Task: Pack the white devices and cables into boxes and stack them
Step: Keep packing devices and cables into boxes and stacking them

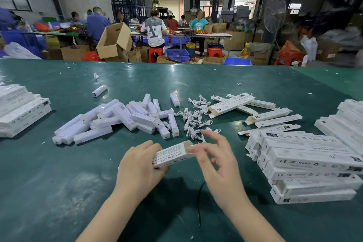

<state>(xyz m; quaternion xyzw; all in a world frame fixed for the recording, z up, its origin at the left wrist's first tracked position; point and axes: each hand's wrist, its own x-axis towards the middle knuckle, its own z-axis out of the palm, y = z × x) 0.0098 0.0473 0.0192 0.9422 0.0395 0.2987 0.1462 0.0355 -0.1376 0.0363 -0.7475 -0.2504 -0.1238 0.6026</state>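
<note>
left hand point(137, 171) grips the smart sensor lamp box point(172, 155). right hand point(218, 163), blurred, works its open end; grip unclear. steady the box, then tuck the flap squarely.

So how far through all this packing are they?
Partway, I'd judge. Done: closed boxes sit stacked at the right and at the far left. In hand: the left hand grips one box while the right hand works at its open end. Left: a pile of white devices, loose cables and empty boxes on the green table.
</note>
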